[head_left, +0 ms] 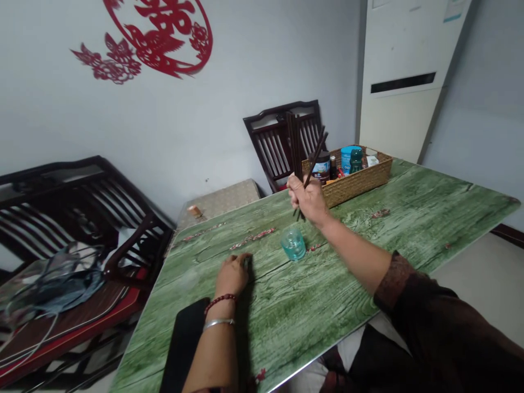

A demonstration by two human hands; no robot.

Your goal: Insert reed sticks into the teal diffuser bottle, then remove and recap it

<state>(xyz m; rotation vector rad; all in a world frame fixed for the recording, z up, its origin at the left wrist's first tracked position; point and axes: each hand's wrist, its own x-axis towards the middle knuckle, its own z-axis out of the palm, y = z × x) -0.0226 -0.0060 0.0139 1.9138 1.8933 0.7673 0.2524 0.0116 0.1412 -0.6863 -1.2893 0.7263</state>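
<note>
The biggest thing before you is the rectangular green wood-grain table (pixel 417 196) with reddish flecks. Past its far edge stands a dark slatted wooden chair (pixel 266 126). A long woven brown wicker basket (pixel 356 185) sits on the table by the far right corner. Along the left edge, beside your left forearm, lies a flat black object (pixel 184 333), partly hidden by that arm. Your right hand (pixel 309 199) is closed firmly around a bundle of slim dark brown chopsticks (pixel 293 142), held above the table between its middle and the far edge; most stand nearly upright, some lean right, and their lower ends poke out below. Your left hand (pixel 232 275) rests on the table toward the left edge, fingers bent; you can't tell whether it pinches anything. Near the table's middle, between your hands, stands a small clear teal glass cup (pixel 293 245). A dark red beaded bracelet (pixel 221 300) circles your left wrist.
</note>
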